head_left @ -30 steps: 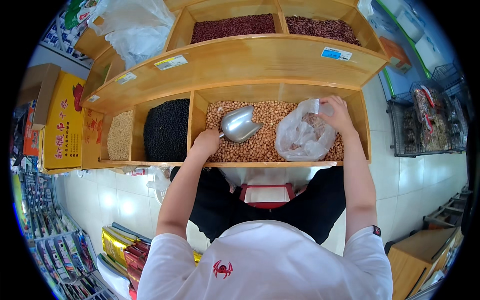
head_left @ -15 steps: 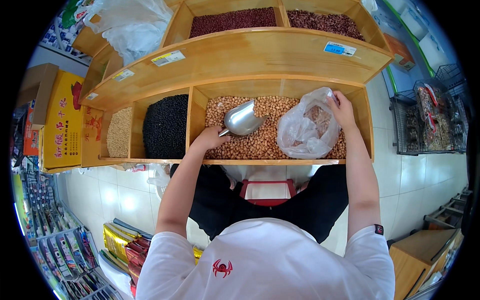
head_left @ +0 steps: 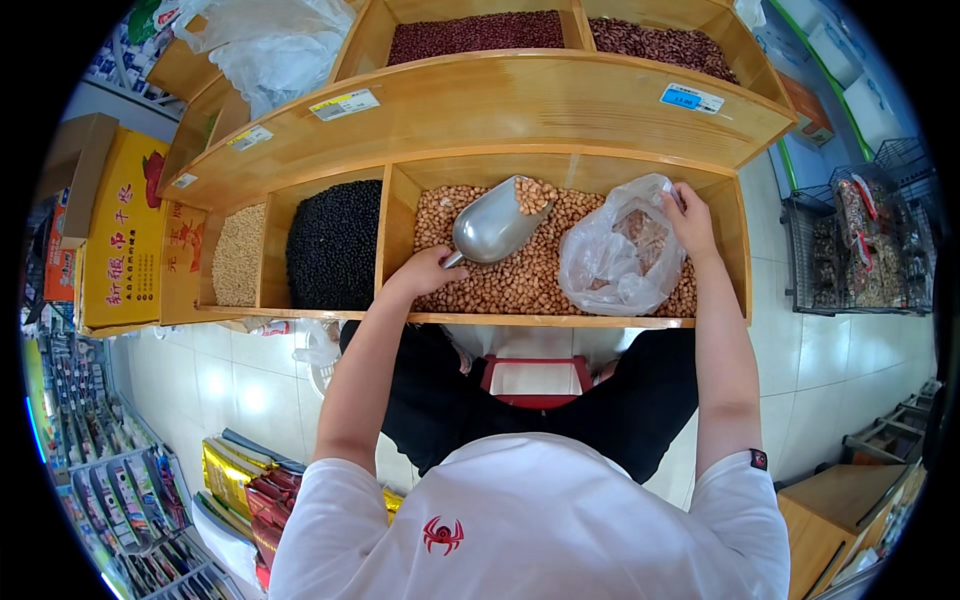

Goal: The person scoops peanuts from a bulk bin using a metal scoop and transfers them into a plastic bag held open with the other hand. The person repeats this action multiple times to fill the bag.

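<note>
Partly hidden inside the peanut bin [head_left: 520, 285], the left hand [head_left: 428, 270] gripped a loaded metal scoop [head_left: 495, 225]; beside it, the right hand [head_left: 690, 220] pinched a plastic bag [head_left: 615, 260] open, its contents blurred.

You face a two-tier wooden bin shelf [head_left: 560, 105]. Along its lower tier, pale grain [head_left: 240, 255] fills the left-end compartment, black beans [head_left: 333, 245] the next, and peanuts [head_left: 520, 275] the wide right one. The upper tier holds dark red beans [head_left: 475, 33] and speckled beans [head_left: 660, 45].
</note>
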{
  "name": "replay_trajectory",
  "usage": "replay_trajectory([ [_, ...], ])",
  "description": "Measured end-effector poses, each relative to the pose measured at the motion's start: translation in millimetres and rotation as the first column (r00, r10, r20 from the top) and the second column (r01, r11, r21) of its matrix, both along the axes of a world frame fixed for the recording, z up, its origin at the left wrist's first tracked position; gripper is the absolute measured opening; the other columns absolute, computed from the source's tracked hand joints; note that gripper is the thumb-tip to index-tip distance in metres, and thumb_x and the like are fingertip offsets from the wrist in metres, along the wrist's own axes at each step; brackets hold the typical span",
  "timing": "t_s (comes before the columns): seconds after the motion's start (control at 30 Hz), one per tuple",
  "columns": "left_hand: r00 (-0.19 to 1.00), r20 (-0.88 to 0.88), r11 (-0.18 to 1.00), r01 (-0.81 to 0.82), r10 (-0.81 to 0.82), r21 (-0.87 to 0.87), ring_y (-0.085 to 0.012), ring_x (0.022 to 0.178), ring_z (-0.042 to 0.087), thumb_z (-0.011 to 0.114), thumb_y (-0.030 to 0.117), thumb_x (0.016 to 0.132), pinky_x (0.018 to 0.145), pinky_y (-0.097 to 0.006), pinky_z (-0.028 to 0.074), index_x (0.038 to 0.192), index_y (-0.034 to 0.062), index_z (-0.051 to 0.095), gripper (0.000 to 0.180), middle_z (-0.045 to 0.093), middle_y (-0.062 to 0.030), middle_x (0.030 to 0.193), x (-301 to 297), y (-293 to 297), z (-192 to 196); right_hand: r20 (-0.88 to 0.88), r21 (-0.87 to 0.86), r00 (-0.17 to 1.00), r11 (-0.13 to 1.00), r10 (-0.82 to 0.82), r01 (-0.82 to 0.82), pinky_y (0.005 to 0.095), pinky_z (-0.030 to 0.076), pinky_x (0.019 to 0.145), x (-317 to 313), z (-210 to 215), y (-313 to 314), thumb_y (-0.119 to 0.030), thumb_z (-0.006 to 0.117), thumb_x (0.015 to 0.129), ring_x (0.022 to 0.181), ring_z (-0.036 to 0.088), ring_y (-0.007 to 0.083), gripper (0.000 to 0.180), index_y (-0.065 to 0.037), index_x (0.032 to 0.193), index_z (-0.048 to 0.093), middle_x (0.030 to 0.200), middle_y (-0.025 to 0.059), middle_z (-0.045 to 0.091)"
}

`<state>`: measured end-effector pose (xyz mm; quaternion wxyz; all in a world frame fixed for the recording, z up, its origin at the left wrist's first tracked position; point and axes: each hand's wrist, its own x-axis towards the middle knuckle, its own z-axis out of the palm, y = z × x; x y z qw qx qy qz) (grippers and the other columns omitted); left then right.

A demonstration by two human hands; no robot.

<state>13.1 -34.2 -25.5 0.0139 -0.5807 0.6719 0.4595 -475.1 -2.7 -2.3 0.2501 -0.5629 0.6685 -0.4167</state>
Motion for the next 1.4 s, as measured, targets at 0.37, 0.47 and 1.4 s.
replay_trajectory([
  [0.37, 0.997, -0.062, 0.968, -0.061, 0.047, -0.244, -0.0290, 0.081, 0.066, 0.080, 0.032, 0.080, 0.076, -0.039, 0.052, 0.100, 0.0020, 0.065, 0.039, 0.069, -0.0165, 0.087, -18.2, 8.4, 37.3, 0.016, -0.009, 1.000, 1.000, 0.000, 0.000, 0.0274, 0.046, 0.064, -3.1, -3.9, -0.4, -0.020, 0.066, 0.094, 0.066, 0.054, 0.0099, 0.019, -0.001, 0.095, 0.063, 0.074, 0.0050, 0.063],
  [0.47, 0.999, -0.020, 0.941, -0.052, 0.048, -0.334, -0.0310, 0.077, 0.066, 0.079, 0.030, 0.080, 0.074, -0.039, 0.053, 0.098, 0.0027, 0.065, 0.036, 0.069, -0.0170, 0.084, -27.2, 11.1, 49.2, 0.016, -0.012, 1.000, 1.000, 0.003, -0.003, 0.0273, 0.046, 0.064, -3.8, -4.9, -0.1, -0.019, 0.066, 0.094, 0.066, 0.054, 0.0099, 0.019, -0.001, 0.095, 0.063, 0.073, 0.0049, 0.063],
  [1.4, 0.900, 0.318, 0.636, 0.435, -0.297, -0.637, -0.0313, 0.082, 0.069, 0.071, 0.018, 0.081, 0.072, -0.043, 0.055, 0.106, 0.0120, 0.068, 0.026, 0.071, -0.0117, 0.088, -129.5, 22.6, 155.8, -0.005, 0.018, 1.000, 1.000, -0.008, 0.008, 0.0315, 0.048, 0.067, -7.0, -7.8, -2.8, -0.024, 0.068, 0.092, 0.067, 0.055, 0.0168, 0.024, -0.001, 0.098, 0.062, 0.076, 0.0087, 0.064],
])
